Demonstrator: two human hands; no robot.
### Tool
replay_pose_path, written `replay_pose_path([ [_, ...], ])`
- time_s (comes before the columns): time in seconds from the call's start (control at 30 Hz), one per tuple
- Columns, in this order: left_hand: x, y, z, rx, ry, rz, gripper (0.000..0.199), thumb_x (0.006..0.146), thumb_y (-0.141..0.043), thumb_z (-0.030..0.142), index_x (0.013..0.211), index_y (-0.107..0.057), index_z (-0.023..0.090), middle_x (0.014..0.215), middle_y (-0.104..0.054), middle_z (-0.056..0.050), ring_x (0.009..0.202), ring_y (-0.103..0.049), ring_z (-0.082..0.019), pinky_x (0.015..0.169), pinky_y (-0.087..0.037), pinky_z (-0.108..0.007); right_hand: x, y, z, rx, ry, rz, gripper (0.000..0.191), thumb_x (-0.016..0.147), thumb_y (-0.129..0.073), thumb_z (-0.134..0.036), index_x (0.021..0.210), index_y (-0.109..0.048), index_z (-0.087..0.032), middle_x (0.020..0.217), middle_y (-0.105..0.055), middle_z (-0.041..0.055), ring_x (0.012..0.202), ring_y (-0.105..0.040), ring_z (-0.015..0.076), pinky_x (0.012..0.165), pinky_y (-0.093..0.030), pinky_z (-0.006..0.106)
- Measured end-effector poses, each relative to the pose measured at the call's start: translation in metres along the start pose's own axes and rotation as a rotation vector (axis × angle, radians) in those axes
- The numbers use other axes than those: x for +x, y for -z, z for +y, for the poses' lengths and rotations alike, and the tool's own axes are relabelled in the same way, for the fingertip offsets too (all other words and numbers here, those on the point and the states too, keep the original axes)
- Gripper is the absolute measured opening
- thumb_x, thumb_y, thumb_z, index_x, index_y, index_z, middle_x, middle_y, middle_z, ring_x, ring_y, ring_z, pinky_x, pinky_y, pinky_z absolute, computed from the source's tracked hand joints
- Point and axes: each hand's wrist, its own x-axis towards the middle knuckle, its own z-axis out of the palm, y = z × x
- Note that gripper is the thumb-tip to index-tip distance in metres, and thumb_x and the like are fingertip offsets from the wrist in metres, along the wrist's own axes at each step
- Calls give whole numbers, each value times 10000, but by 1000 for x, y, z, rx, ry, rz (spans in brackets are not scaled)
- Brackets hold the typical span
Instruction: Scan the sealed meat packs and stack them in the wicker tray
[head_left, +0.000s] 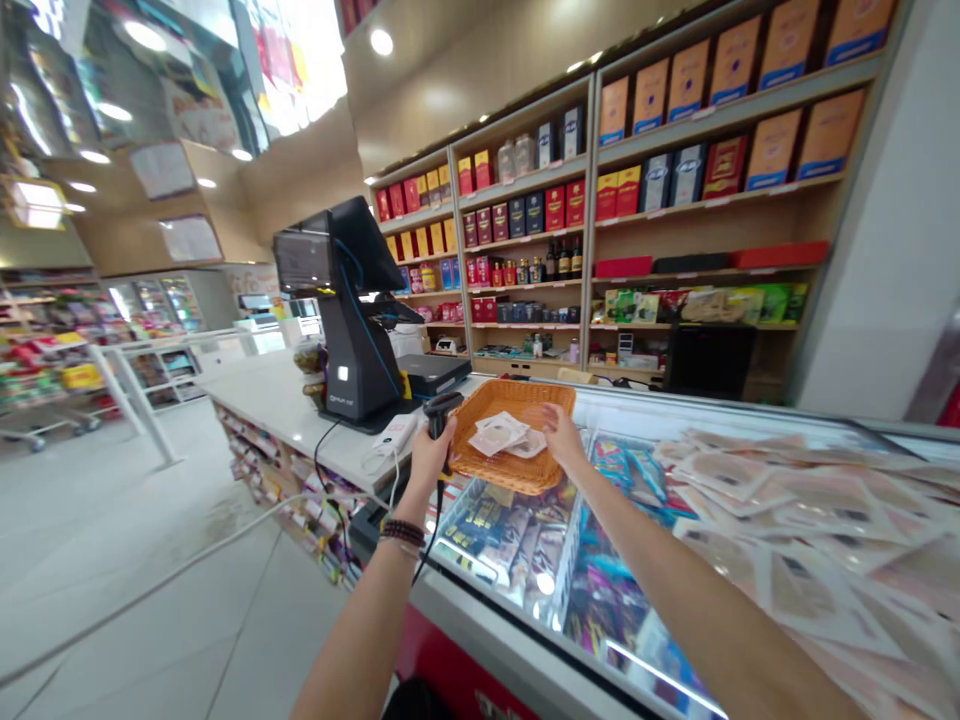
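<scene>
My left hand [430, 452] is wrapped round the handle of a black barcode scanner [442, 403], held beside the left edge of an orange woven basket [536, 480]. Several flat white-edged packets [501, 434] lie in the basket. At its right side my right hand [562, 440] reaches over the rim, fingers loosely bent and slightly apart above the packets. I make out nothing held in them. The basket rests on the glass top of a display case. On the glass to the right spreads a large heap of similar flat packets [810, 500].
A black checkout terminal [352, 340] stands on the white counter [259, 385], with a white handheld device [396, 432] in front. Cables hang off the counter edge. Bagged goods [510, 530] show under the glass. Shelves of boxes [525, 215] line the back wall.
</scene>
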Motion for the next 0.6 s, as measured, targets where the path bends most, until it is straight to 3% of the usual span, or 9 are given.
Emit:
replay_pose_path([
  [0.17, -7, -34, 12, -69, 56, -110, 676, 554, -954, 707, 736, -529, 214, 556, -531, 75, 408, -461, -70, 439, -474, -225, 0, 88, -1, -96, 64, 134, 370, 743, -583, -111, 1067, -687, -255, 1146, -806, 76, 1142, -769, 252, 1106, -588, 493],
  [0.3, -20, -83, 25, -137, 67, -270, 674, 564, -950, 713, 701, -518, 214, 556, -525, 66, 405, -455, -66, 435, -458, -223, -5, 182, -6, -277, 57, 284, 328, 799, -600, -176, 1108, -699, -227, 1193, -796, 112, 1107, -757, 270, 1046, -597, 492],
  [0.43, -45, -142, 36, -239, 86, -476, 664, 595, -946, 708, 679, -512, 212, 547, -494, 63, 423, -465, -68, 435, -427, -212, -24, 269, -7, -538, 37, 419, 318, 854, -648, -300, 1148, -717, -201, 1239, -787, 153, 1166, -727, 324, 1109, -537, 538],
  [0.5, -60, -170, 37, -289, 104, -550, 663, 600, -949, 707, 702, -524, 208, 566, -513, 56, 427, -462, -66, 425, -410, -210, -37, 298, -4, -663, 18, 450, 343, 868, -681, -369, 1151, -728, -180, 1246, -781, 178, 1212, -706, 350, 1145, -499, 549],
  [0.6, -81, -207, 31, -338, 138, -636, 674, 605, -949, 715, 713, -518, 209, 569, -515, 60, 422, -448, -57, 441, -439, -212, -57, 316, 2, -827, -34, 437, 414, 845, -768, -477, 1118, -753, -165, 1237, -771, 213, 1272, -674, 392, 1178, -454, 556],
])
